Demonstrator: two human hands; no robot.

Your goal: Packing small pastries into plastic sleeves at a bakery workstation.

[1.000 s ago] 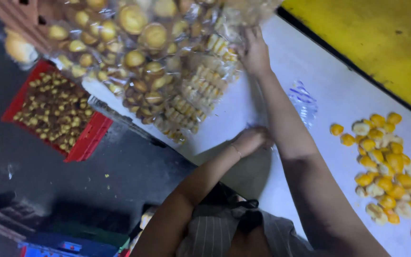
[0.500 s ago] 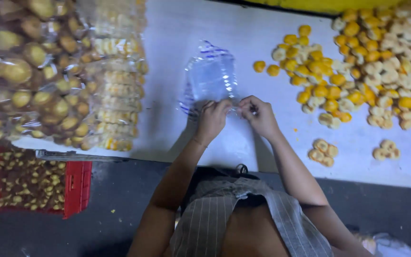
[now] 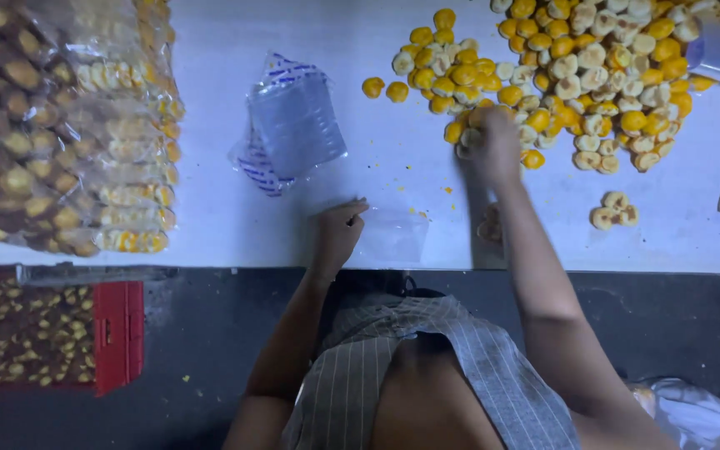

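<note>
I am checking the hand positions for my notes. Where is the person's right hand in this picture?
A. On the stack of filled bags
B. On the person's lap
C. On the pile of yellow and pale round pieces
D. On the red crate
C: the right hand reaches into the pile of round pieces on the white table, while the left hand pins a small clear bag.

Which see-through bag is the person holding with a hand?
The single flat clear bag by the table edge, under the left hand. The other stack of empty bags, with blue print, lies untouched farther up the table.

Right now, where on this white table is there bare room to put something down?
Bare strips: between the bag stack and the biscuit pile, and between the packed bags and that stack. Crowded: the pile, where the right hand reaches, and the packed bags.
</note>
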